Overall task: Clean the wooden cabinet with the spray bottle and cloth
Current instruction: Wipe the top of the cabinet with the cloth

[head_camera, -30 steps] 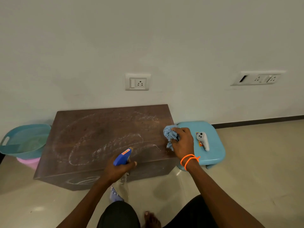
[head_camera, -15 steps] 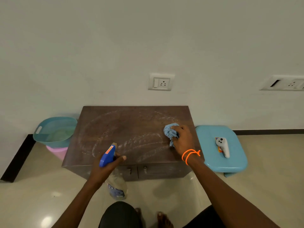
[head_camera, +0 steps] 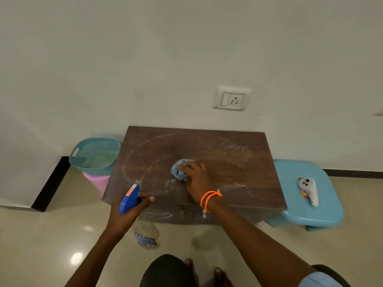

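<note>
- My right hand (head_camera: 195, 179) is closed around the bunched blue cloth (head_camera: 179, 170), pressing it onto the top of the wooden cabinet (head_camera: 228, 162), about midway between the left and right edges and nearer the front edge than the back.
- An orange cord bracelet (head_camera: 209, 198) sits on that wrist, right over the cabinet's front edge.
- My left hand (head_camera: 129, 212) grips the spray bottle (head_camera: 129, 198) by its blue trigger head, held just off the cabinet's front left corner; the clear body hangs below my hand in front of the cabinet, above the floor.
- White streaks of spray ring the top, reaching close to the left, back and right edges.
- The top carries only the cloth and my hand, so there is open room to either side.
- The back edge stands against the wall, under a wall socket (head_camera: 232, 98).
- A teal basket (head_camera: 94, 153) stacked on a pink tub (head_camera: 97, 180) sits just beside the left edge.
- A blue stool (head_camera: 323, 195) stands just beside the right edge, with a white controller (head_camera: 309, 190) on it.
- The floor (head_camera: 51, 235) in front of the cabinet is open, apart from my feet.
</note>
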